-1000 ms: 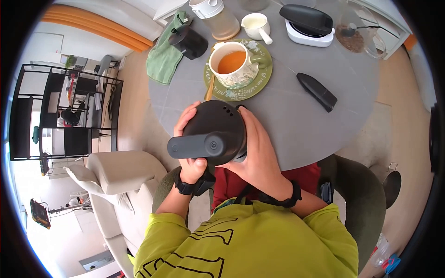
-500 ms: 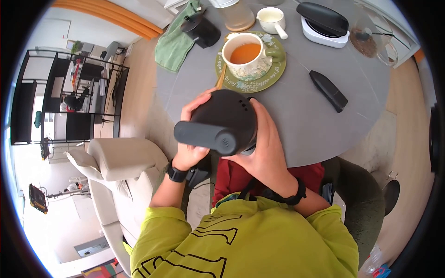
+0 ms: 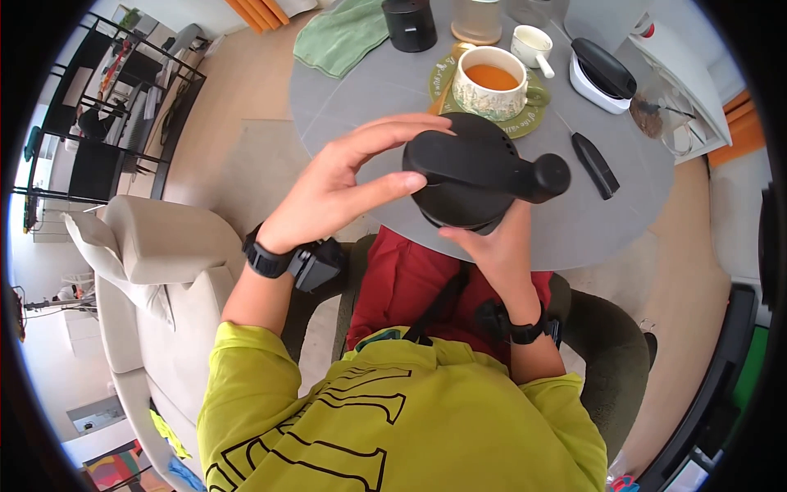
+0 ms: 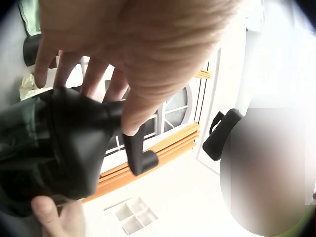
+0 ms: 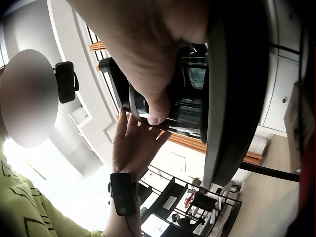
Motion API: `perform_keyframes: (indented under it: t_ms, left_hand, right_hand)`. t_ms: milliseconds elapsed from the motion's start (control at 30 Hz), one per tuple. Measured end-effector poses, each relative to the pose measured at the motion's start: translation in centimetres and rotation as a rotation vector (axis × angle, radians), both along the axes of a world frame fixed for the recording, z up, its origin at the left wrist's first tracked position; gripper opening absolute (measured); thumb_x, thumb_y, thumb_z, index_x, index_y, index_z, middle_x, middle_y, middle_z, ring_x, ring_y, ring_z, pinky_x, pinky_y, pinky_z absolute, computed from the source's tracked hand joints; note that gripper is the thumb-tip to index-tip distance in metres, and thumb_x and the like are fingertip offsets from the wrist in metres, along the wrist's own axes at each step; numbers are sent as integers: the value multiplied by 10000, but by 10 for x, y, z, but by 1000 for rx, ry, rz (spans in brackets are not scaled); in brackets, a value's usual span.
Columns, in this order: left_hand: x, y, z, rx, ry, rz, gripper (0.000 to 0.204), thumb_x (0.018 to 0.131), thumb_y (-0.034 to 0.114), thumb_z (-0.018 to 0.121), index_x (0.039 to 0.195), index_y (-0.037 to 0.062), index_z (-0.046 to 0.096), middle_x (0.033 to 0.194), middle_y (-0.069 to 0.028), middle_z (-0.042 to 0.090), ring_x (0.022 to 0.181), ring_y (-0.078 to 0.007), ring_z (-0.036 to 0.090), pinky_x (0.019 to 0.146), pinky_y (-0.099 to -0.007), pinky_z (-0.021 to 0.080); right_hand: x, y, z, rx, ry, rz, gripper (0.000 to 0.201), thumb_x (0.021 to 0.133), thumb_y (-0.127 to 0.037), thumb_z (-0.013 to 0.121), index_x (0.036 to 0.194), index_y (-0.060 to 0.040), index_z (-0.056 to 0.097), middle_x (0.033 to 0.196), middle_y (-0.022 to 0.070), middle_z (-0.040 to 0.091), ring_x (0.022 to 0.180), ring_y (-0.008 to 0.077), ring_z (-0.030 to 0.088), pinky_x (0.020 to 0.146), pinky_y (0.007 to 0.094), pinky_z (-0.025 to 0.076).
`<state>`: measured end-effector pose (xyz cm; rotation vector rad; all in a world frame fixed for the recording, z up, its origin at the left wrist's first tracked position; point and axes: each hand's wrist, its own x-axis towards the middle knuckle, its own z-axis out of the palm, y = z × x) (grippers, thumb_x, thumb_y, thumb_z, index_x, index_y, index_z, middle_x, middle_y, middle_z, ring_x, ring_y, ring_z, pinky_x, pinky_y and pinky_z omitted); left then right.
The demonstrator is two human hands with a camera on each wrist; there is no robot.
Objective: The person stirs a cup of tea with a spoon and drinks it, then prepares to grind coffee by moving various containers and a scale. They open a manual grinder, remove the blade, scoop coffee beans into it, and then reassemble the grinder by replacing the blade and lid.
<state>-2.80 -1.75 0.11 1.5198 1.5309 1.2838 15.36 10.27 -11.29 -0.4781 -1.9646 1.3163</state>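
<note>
A black hand-crank coffee grinder (image 3: 459, 205) with a see-through dark body is held tilted above the near table edge. My right hand (image 3: 502, 254) grips its body from below right; the right thumb (image 5: 157, 111) lies across it. The left hand (image 3: 332, 180) is spread at the lid, fingers fairly straight, with its thumb (image 4: 132, 123) at the inner end of the crank arm (image 3: 484, 170). The crank's knob (image 3: 551, 177) sticks out to the right. Just beyond stands a patterned cup (image 3: 490, 86) of orange-brown drink on a green saucer (image 3: 525, 123).
A black elongated device (image 3: 595, 166) lies on the grey table (image 3: 631, 193) at right. Farther back are a small white handled cup (image 3: 531, 47), a black-lidded white appliance (image 3: 602, 78), a black canister (image 3: 409, 25) and a green cloth (image 3: 340, 37). A pale sofa (image 3: 164, 246) stands to the left.
My left hand has left the grinder's side for its lid and crank. The crank arm, pointing left before, now reaches right. The head view has shifted, and the grinder sits farther right in it.
</note>
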Motion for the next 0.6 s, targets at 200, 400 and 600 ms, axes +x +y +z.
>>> perform_keyframes:
  t_ms: [200, 400, 600]
  left_hand:
    - [-20, -4, -27, 96, -377, -75, 521, 915, 61, 570, 1411, 22, 420, 1421, -123, 480, 1316, -241, 447, 1082, -377, 358]
    - [-55, -11, -45, 213, -251, -36, 755, 823, -31, 639, 1486, 122, 313, 1417, -104, 477, 1324, -219, 440, 1060, -373, 391]
    - [-21, 7, -78, 231, -42, -91, 896, 714, 108, 768, 1467, 35, 288, 1393, -186, 461, 1307, -322, 437, 1064, -395, 381]
  right_hand:
    - [3, -1, 0, -16, -17, 11, 966, 646, -225, 903, 1373, 8, 311, 1276, 138, 481, 1118, 239, 553, 901, 347, 492]
    - [13, 2, -11, -76, -44, -125, 961, 627, -176, 912, 1366, -5, 321, 1211, 117, 535, 1007, 205, 612, 780, 297, 555]
    - [18, 2, 2, -283, 58, -42, 840, 635, -53, 865, 1339, -14, 408, 1239, 113, 557, 1087, 242, 598, 886, 337, 512]
